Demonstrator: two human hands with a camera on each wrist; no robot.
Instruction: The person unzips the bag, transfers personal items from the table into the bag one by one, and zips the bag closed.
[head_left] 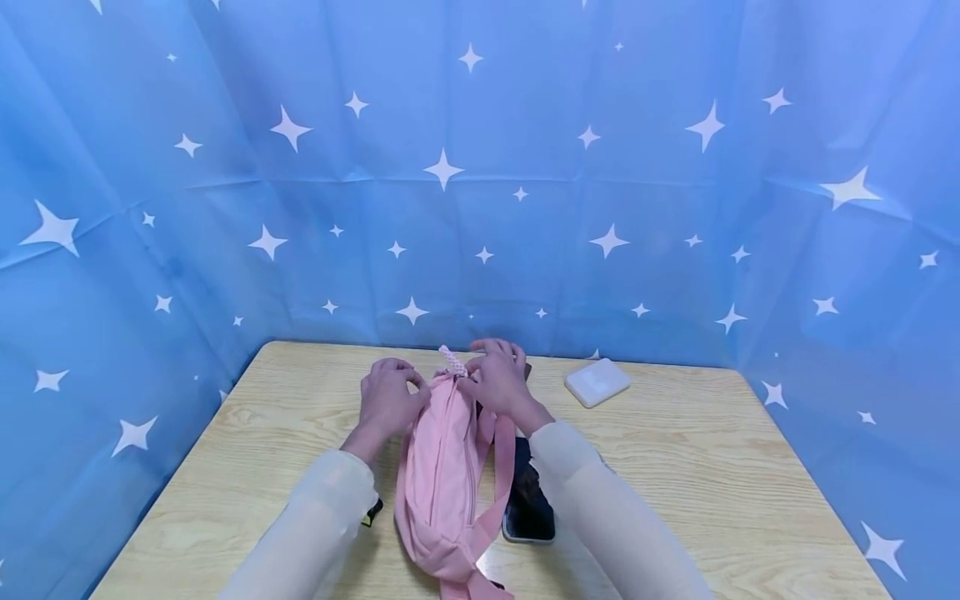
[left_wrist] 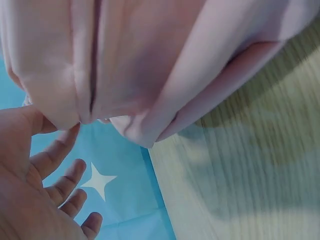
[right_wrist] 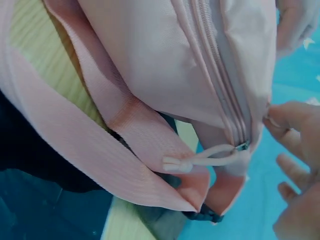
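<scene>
Pink bag (head_left: 438,467) mid-table (head_left: 712,483). Left hand (head_left: 390,396) pinches its far end, thumb to forefinger; right hand (head_left: 498,379) pinches the same end's edge, exact hold unclear. If zip (right_wrist: 214,55) work, best keep cloth taut, pull in line. Long axis runs near to far, narrow end towards curtain (head_left: 525,221).

pink strap (head_left: 504,475) runs off the head view's bottom edge, left sleeve (head_left: 307,525) hides part of some black-and-yellow thing (head_left: 372,513), and the dark thing (head_left: 528,372) behind the right hand (head_left: 501,379) is too covered to ID
</scene>
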